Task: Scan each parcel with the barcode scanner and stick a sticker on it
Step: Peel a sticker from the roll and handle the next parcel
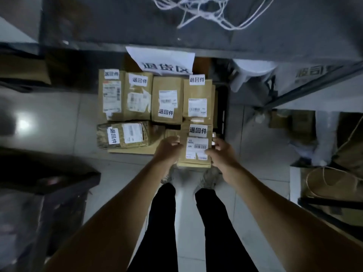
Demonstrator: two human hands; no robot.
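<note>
A brown parcel (196, 146) sits between the two hands at the near right corner of a cluster of parcels on the tiled floor (59, 118), resting on a flat sheet of cardboard (133, 150). The left hand (167, 150) grips the parcel's left edge, fingers curled over it; the right hand (222, 154) grips the right edge, thumb lying on the parcel's face beside the barcode label (197, 147). Above that label, on the same parcel, is a white sticker (198, 130) printed with three black characters. Just beyond this parcel stands a similar one (197, 99) with its own sticker and label, touching or nearly touching it. To the left of that lie three more brown parcels in a row (137, 95), each stickered, and nearer, left of the held parcel, a crumpled mottled parcel (123, 135) with a sideways sticker. Behind the row a white paper sign (163, 59) with large black characters leans against the edge of a grey desk (117, 22), on which white cords (206, 12) lie tangled. A dark crate edge (223, 110) runs just right of the parcels. Below the held parcel, the person's dark trouser legs (163, 222) and shoes (208, 179) stand on the floor. Cardboard boxes (324, 185) lie well to the right.
</note>
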